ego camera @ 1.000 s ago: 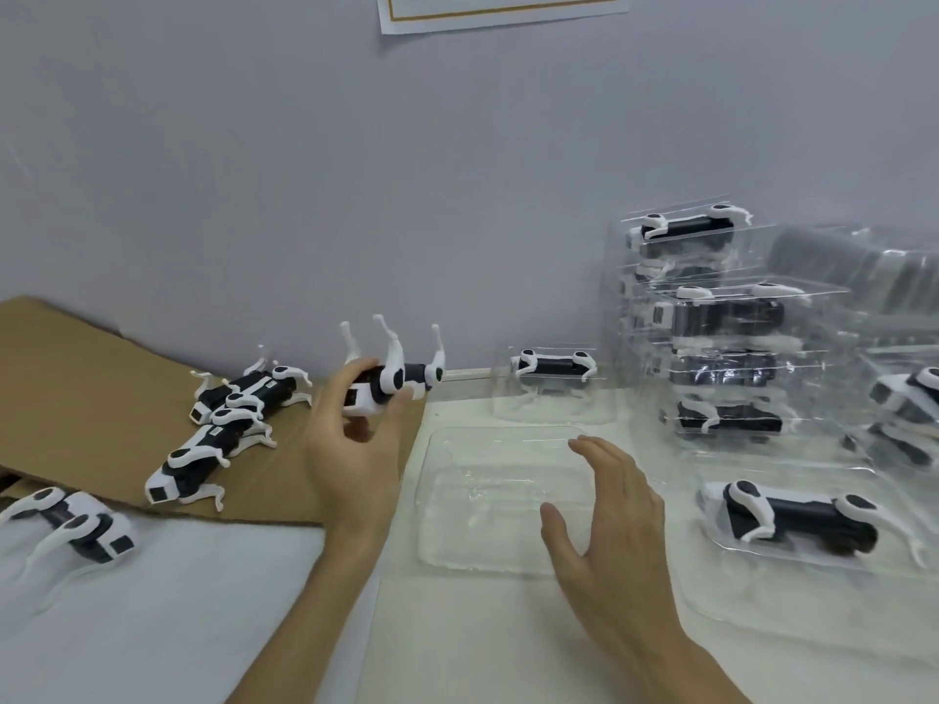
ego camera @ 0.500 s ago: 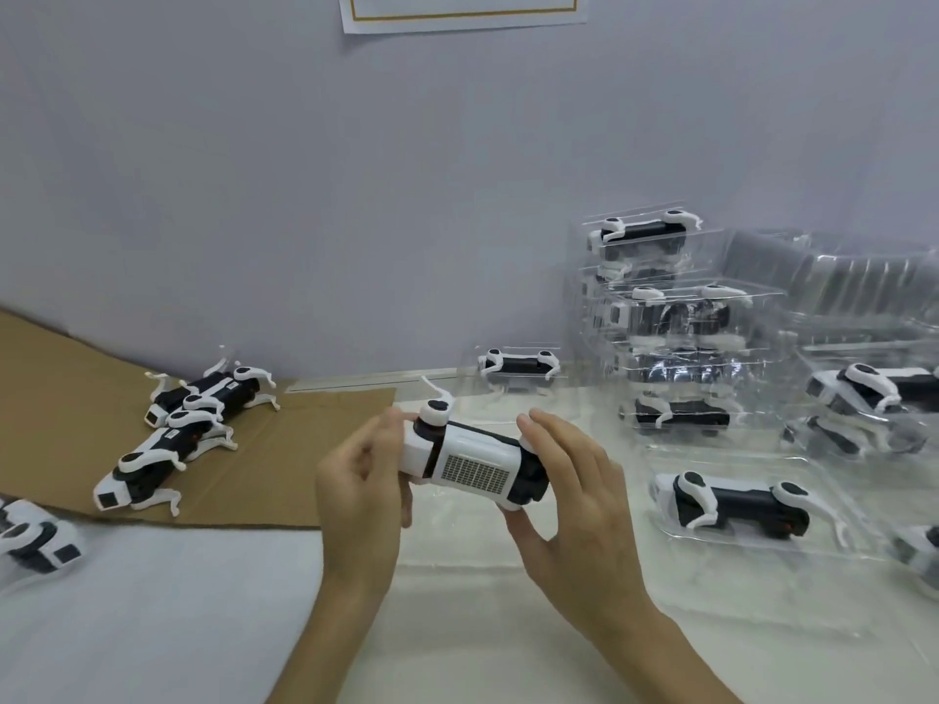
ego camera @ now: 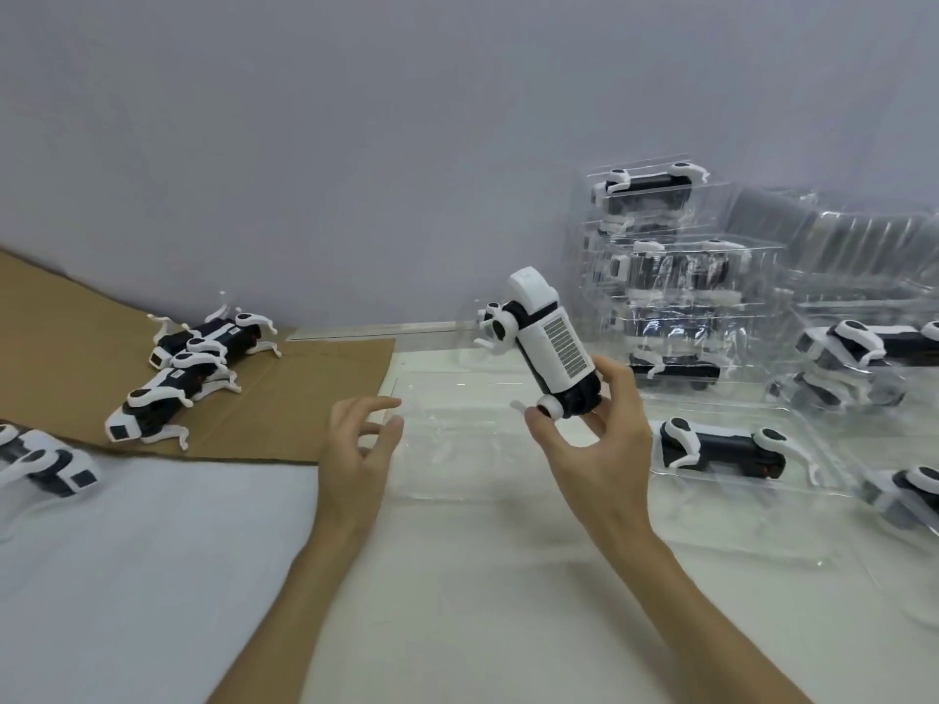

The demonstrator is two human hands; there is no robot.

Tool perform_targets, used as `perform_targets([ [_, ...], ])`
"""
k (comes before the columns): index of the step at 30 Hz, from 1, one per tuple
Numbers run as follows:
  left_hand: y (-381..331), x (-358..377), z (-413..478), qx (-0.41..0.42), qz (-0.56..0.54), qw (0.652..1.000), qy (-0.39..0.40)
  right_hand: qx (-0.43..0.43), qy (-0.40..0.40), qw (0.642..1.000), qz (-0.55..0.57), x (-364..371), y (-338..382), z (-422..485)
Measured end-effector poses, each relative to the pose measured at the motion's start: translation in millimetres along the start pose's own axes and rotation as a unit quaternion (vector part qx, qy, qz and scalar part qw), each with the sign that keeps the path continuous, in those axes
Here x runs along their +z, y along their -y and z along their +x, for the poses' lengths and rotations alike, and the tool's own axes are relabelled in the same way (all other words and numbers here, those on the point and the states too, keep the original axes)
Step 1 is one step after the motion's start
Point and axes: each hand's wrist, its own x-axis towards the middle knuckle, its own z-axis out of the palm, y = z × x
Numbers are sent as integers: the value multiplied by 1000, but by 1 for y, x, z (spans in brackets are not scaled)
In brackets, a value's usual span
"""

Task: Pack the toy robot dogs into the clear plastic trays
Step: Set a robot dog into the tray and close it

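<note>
My right hand [ego camera: 597,444] grips a white and black toy robot dog [ego camera: 551,343] by its lower end, holding it tilted up on end above the table, belly grille facing me. My left hand [ego camera: 358,444] hovers with loosely curled fingers and holds nothing, just left of an empty clear plastic tray [ego camera: 457,449] lying flat between my hands. To the right, another clear tray [ego camera: 813,480] has a dog [ego camera: 721,444] lying in it.
Loose dogs [ego camera: 203,358] lie on brown cardboard [ego camera: 305,398] at the left, with one more dog [ego camera: 45,462] at the left edge. A stack of packed trays [ego camera: 670,276] stands at the back right against the wall, more trays [ego camera: 864,358] beside it.
My left hand has let go of the dog and drawn back to the left. The right hand alone now holds it, swung from lying level to standing on end.
</note>
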Motion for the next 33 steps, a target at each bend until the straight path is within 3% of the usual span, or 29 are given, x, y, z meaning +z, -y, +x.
perform_targets([
  [6,-1,4,-4,91,49,994,-35,112,29,978,175,-6,5,5],
  [11,7,3,1,-60,-66,991,97,153,24,954,256,-7,8,10],
  [17,10,1,2,-58,-84,990,96,221,25,924,311,-13,5,17],
  [24,5,-1,1,-42,-101,985,134,193,63,952,228,-11,11,18],
  [29,0,0,2,-41,-86,984,151,93,92,988,81,-10,17,12],
  [33,-1,0,0,-31,-66,986,147,46,123,991,-11,-10,18,9],
])
